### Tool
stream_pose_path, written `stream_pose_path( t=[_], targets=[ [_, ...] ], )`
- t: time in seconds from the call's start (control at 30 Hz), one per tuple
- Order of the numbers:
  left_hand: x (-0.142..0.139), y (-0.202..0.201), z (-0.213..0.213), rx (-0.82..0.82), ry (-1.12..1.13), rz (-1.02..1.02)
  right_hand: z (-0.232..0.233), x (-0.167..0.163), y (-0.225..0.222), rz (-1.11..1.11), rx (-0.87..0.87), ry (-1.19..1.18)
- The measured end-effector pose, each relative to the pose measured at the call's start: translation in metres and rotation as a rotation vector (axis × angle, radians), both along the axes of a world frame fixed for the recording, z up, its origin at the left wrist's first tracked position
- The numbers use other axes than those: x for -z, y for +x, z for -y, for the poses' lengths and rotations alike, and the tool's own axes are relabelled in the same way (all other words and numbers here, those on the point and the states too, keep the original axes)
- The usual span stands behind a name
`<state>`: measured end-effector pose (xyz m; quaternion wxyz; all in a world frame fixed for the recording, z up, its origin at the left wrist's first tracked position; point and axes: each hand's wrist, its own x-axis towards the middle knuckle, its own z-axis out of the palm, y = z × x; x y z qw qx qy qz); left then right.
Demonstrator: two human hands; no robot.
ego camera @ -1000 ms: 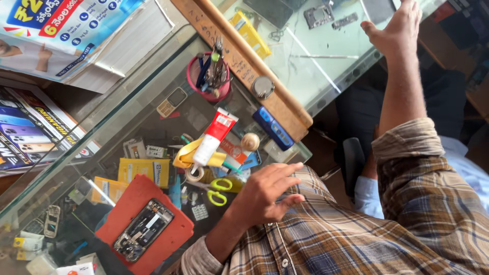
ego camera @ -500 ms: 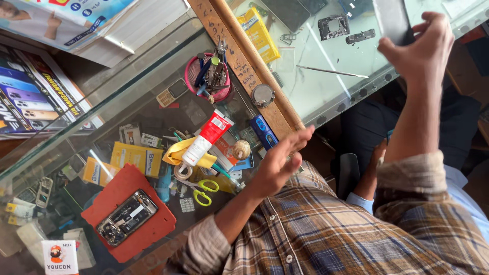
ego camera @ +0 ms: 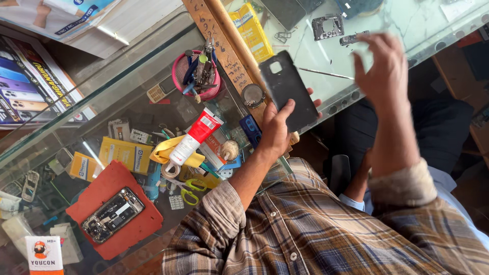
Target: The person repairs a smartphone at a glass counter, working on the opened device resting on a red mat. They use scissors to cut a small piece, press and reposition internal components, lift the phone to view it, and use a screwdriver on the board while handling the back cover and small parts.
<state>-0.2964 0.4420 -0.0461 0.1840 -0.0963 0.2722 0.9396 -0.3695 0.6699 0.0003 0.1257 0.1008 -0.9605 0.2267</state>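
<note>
A glass counter (ego camera: 153,66) crowded with phone-repair clutter is seen from above. Far to the left of the fingers lies a red mat (ego camera: 97,193) with an opened phone (ego camera: 113,215) on it. Nearer sit yellow packets (ego camera: 122,153), a red-capped white tube (ego camera: 196,137) and yellow-handled scissors (ego camera: 189,189). Above these stands a pink cup (ego camera: 196,76) full of small tools.

The left hand (ego camera: 277,132), in a plaid sleeve, is raised over the counter's edge. Its fingers (ego camera: 285,109) are closed on the lower end of a black phone back cover (ego camera: 289,89), thumb on the near face, so the cover stands up above the fingertips.

To the right, the right hand (ego camera: 382,66) hovers, blurred, fingers loosely spread and empty, apart from the cover. Beyond its fingertips, on pale glass, lie a grey phone frame (ego camera: 327,25) and a thin metal rod (ego camera: 326,74).
</note>
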Motion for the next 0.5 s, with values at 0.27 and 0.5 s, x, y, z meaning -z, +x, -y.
stream_pose_path(
  t=[0.27,0.5],
  targets=[
    [-0.007,-0.006,0.0,0.044,0.117,-0.017,-0.054,0.057,-0.056,-0.086,-0.134,0.136],
    [0.009,-0.007,-0.006,0.048,0.148,0.034,-0.024,0.028,-0.025,-0.084,-0.184,-0.106]
  ],
)
